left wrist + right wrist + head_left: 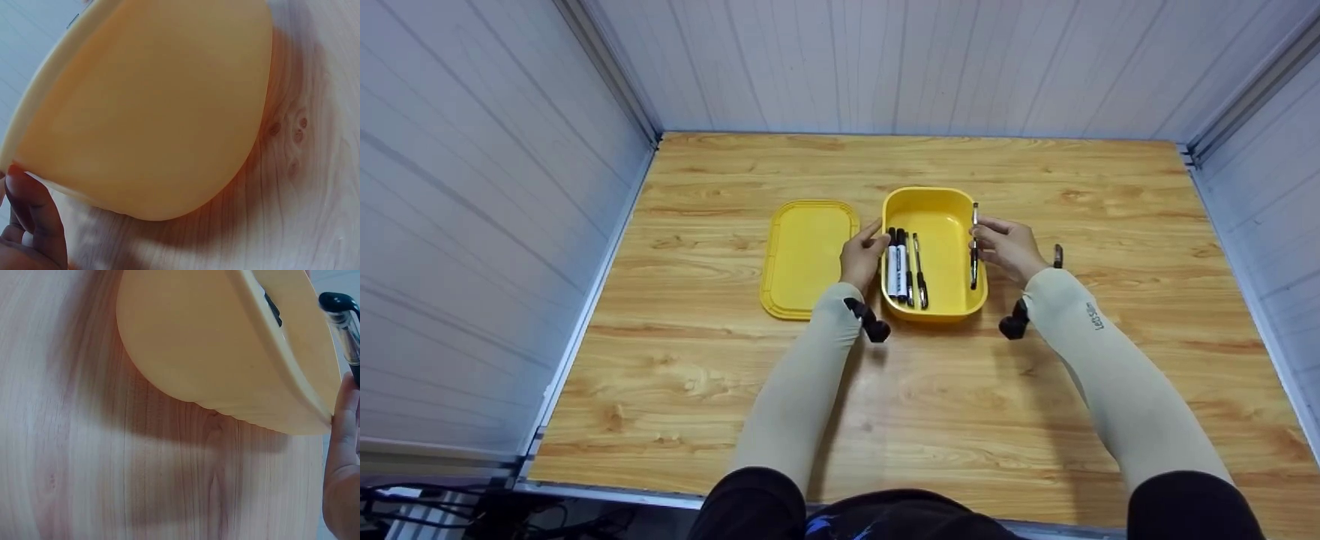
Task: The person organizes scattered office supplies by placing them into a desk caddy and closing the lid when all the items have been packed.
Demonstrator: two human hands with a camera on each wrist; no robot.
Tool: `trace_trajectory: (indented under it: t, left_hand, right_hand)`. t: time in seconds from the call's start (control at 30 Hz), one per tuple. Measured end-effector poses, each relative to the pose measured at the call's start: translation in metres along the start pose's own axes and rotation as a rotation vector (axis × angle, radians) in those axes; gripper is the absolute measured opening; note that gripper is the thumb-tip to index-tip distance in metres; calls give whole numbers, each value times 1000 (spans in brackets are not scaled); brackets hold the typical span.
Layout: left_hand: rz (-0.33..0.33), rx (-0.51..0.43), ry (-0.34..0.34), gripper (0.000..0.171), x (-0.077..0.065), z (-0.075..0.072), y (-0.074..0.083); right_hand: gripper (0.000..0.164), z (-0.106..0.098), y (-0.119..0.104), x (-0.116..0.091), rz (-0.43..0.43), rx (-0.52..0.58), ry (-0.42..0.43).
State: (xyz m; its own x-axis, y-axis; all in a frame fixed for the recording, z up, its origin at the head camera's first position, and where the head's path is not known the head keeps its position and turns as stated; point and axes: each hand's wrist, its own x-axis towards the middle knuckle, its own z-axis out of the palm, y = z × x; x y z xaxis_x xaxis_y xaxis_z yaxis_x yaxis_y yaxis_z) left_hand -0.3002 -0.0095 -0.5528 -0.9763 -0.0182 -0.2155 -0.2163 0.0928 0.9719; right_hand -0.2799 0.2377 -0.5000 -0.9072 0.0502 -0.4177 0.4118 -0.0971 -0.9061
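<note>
A yellow plastic box (949, 259) stands uncovered at the middle of the table. My left hand (861, 259) grips its left rim, thumb on the inner side; the left wrist view shows fingertips (23, 185) at the edge of the wall. Between the fingers of my right hand (1011, 247) is a pen (975, 271), clear-barrelled with a dark grip, held lengthwise over the right rim. In the right wrist view the end of that pen (340, 318) rises above the rim. Two white markers (897, 274) with black caps and two slim pens (921, 285) lie side by side along the box's left inside.
A flat yellow lid (808, 255) lies on the wood-grain table (682, 360), left of the box and near my left hand. White panel walls (840, 67) close off the back and both sides. Dark cables (427, 502) hang beyond the front left corner.
</note>
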Motion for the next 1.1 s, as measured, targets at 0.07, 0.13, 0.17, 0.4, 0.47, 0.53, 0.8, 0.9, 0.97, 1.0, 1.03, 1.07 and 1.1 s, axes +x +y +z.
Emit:
trace_trajectory:
  t: [0.07,0.13,0.17,0.4,0.47,0.53,0.8,0.9,0.97,1.0,1.03,1.07,1.1]
  left_hand:
    - [2,2,0,42,0,0,0]
    - [5,3,1,42,-1,0,1]
    - [7,3,2,42,-1,0,1]
    - [31,24,6,43,-3,0,3]
    - [24,21,4,43,-3,0,3]
    - [15,15,2,43,-3,0,3]
    - [17,13,14,42,-1,1,2]
    - [8,3,17,42,-1,1,1]
    - [2,1,13,42,-1,1,1]
    - [2,2,10,42,-1,1,1]
    - [2,1,7,42,-1,0,1]
    - [4,2,6,42,-1,0,1]
    - [7,1,5,42,-2,0,2]
  right_hand:
    - [53,1,1,0,-7,-15,2]
    - [53,1,1,0,-9,-16,6]
    - [52,1,1,0,-10,-23,11]
    - [47,4,0,-1,-8,-105,37]
    - [47,4,-1,-2,-2,-110,33]
    - [47,4,-1,-3,0,-103,27]
    - [49,8,-4,-6,2,-59,-10]
    - [48,8,-4,-6,9,-53,-15]
    - [48,9,-5,-6,15,-55,-12]
    - [47,9,-5,-5,18,-59,-7]
    - [47,10,-5,-5,20,-52,-6]
    - [48,10,-6,-5,22,-62,-7]
    - [48,11,-6,-5,25,-66,-7]
